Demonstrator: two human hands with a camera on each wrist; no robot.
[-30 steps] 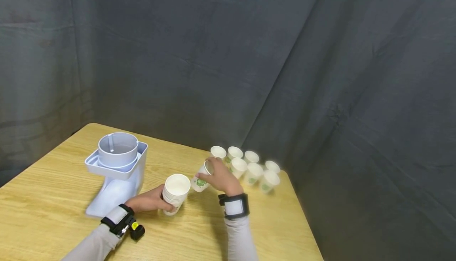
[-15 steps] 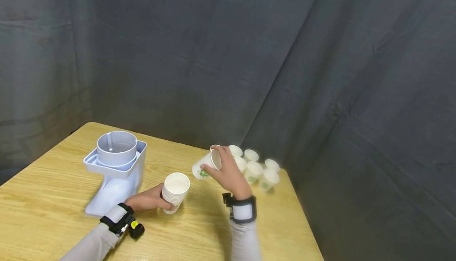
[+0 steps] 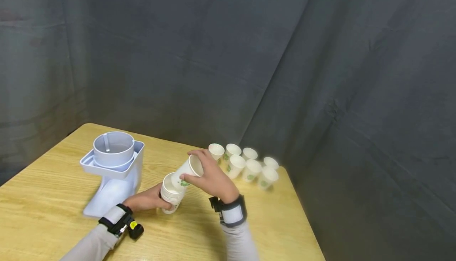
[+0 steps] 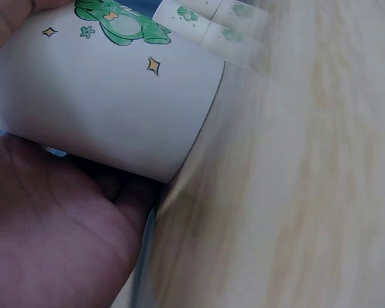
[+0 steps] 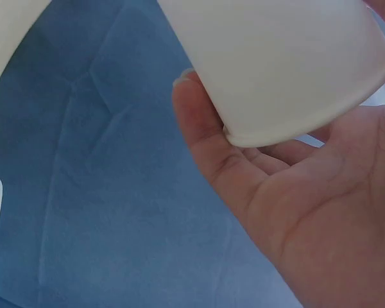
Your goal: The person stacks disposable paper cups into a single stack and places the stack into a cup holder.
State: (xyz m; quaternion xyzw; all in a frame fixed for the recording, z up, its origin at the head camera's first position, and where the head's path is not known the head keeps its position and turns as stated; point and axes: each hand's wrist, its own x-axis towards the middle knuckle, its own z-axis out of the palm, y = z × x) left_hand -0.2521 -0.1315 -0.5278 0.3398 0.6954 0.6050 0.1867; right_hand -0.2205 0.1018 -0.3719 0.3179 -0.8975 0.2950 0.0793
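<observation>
My left hand (image 3: pixel 147 199) grips a stack of nested white paper cups (image 3: pixel 172 197) near the table's front middle, mouths up and slightly tilted. In the left wrist view, the lowest paper cup (image 4: pixel 115 96) shows a green cartoon animal and small stars, with the palm (image 4: pixel 58 231) alongside it. From the upper right, my right hand (image 3: pixel 213 177) holds a single paper cup (image 3: pixel 186 173) between thumb and fingers. That cup leans, its base dipping into the mouth of the stack. Its rim sits among the fingers of the right hand (image 5: pixel 314 199) in the right wrist view.
Several upright paper cups (image 3: pixel 235 166) stand in two rows at the table's back right. To the left is a pale blue-grey plastic stand (image 3: pixel 122 190) with a round tub (image 3: pixel 113 156) on top. Dark curtains (image 3: pixel 199 75) hang behind the wooden table (image 3: pixel 278 225).
The right hand first lifted its cup away from the stack, then brought it left, so its base now enters the stack's mouth. My left hand keeps its hold on the stack, nearly still.
</observation>
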